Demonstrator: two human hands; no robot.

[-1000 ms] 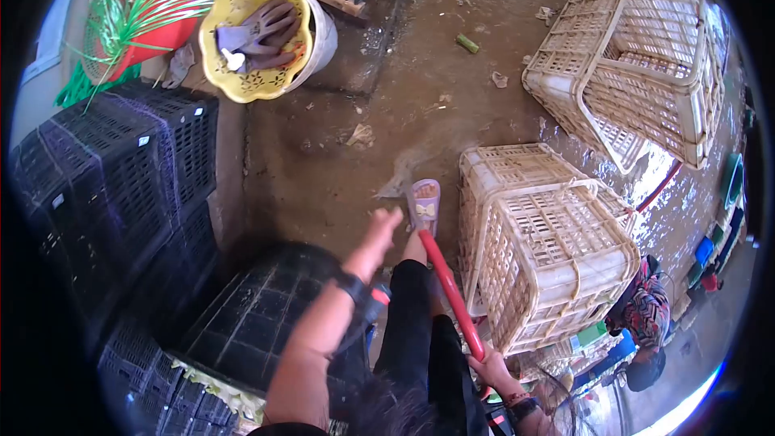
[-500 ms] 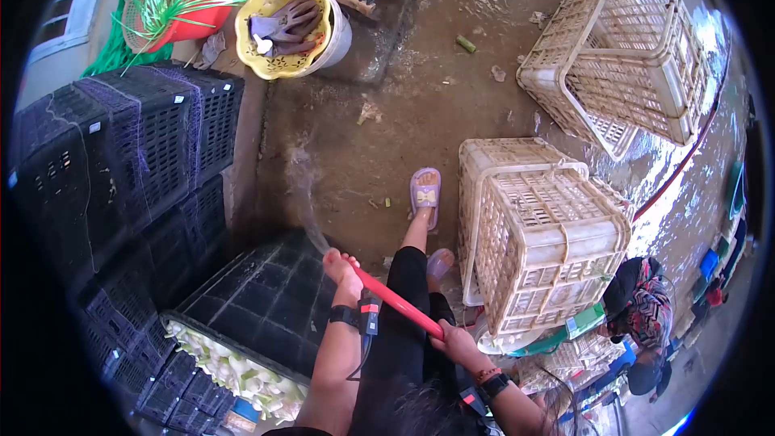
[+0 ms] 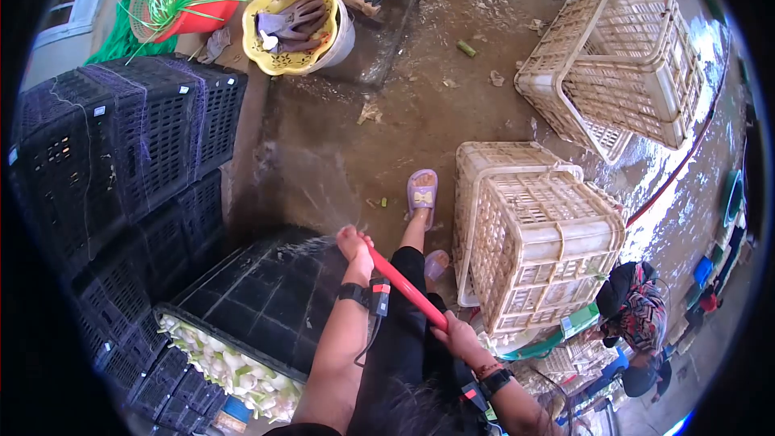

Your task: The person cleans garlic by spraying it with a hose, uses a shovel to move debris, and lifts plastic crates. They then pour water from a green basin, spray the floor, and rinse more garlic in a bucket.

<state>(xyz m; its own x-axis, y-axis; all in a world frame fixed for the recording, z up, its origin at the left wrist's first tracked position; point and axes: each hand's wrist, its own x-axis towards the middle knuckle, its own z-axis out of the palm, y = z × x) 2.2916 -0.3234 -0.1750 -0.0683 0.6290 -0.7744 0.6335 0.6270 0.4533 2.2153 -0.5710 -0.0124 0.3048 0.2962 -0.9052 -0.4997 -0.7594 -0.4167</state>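
Observation:
A red hose (image 3: 408, 289) runs diagonally between my two hands. My left hand (image 3: 355, 244) is closed round its upper end, where water sprays out to the left. Lower down, my right hand (image 3: 458, 336) grips the same hose. Left of my left forearm, a large black crate (image 3: 266, 291) lies tilted, and pale vegetable pieces (image 3: 234, 371) show along its lower edge. Some of the spray passes over the upper side of this crate.
Stacked black crates (image 3: 121, 145) stand at left. A yellow basket (image 3: 278, 64) holds gloves. Whitish crates (image 3: 549, 234) stand close on the right, with more crates (image 3: 613, 64) beyond. A person (image 3: 638, 307) bends at lower right. The floor (image 3: 347, 129) is wet.
My left hand has moved slightly right and up with the hose end. The water now sprays more to the left, over the black crate, instead of up across the floor.

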